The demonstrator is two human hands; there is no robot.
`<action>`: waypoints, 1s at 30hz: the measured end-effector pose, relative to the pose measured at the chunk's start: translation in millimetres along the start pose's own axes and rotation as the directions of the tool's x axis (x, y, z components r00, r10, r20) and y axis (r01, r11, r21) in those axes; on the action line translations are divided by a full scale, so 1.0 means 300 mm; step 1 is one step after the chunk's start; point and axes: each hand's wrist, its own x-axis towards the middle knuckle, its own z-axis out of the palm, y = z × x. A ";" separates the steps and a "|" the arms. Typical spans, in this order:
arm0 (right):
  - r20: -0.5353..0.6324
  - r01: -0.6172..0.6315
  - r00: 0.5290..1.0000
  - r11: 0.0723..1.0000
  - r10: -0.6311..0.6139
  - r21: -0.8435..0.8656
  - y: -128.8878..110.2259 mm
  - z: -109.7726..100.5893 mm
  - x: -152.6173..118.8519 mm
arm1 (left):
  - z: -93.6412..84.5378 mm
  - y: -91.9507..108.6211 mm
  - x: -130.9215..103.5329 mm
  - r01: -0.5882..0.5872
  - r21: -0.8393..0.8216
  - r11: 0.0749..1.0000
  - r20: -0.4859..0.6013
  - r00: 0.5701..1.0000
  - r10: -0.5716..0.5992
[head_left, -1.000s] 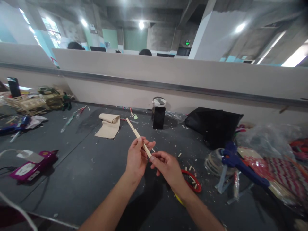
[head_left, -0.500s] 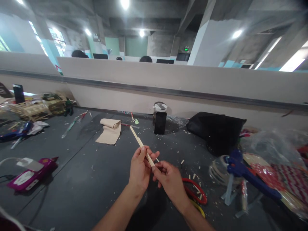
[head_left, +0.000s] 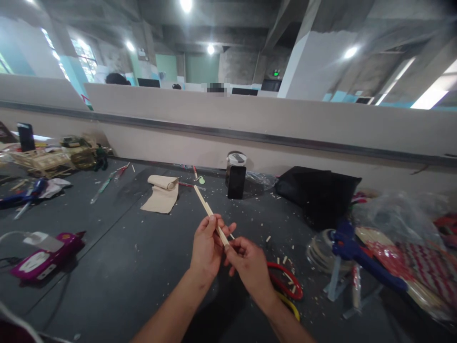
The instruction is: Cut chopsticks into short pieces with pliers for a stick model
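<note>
Head view: mid-frame, left hand (head_left: 205, 248) and right hand (head_left: 252, 266) pinch wooden sticks (head_left: 202, 200), fingers part-curled; looks like aligning, next move needs steady grip.

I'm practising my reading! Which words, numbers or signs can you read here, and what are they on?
None can be read clearly.
Green lit sign at the back: too small.
White patch on the purple power strip: any print is too blurred.
</note>
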 end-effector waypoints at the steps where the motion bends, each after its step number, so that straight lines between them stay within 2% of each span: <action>1: 0.001 0.001 1.000 1.000 -0.001 0.018 -0.002 0.001 0.001 | 0.002 -0.001 0.002 -0.007 0.000 1.000 0.009 1.000 0.007; 6: -0.002 0.015 1.000 0.991 -0.015 0.131 0.000 0.002 0.006 | 0.015 0.003 0.015 -0.035 -0.003 0.999 0.056 0.998 0.036; 12: 0.084 0.031 0.995 0.967 -0.054 0.254 0.003 -0.016 -0.003 | 0.015 0.024 0.035 -0.050 -0.024 0.998 0.073 0.996 0.052; 18: 0.115 0.047 0.990 0.972 -0.075 0.232 0.010 -0.034 0.004 | 0.012 0.021 0.041 -0.003 -0.033 0.999 0.103 0.995 0.006; 22: 0.117 0.048 0.990 0.970 -0.078 0.237 0.022 -0.036 0.008 | 0.014 0.016 0.035 0.013 -0.055 0.998 0.086 0.996 -0.009; 30: 0.166 0.046 0.984 0.990 -0.068 0.132 0.015 -0.039 0.013 | 0.004 0.020 0.030 -0.014 -0.026 1.000 0.118 0.993 0.017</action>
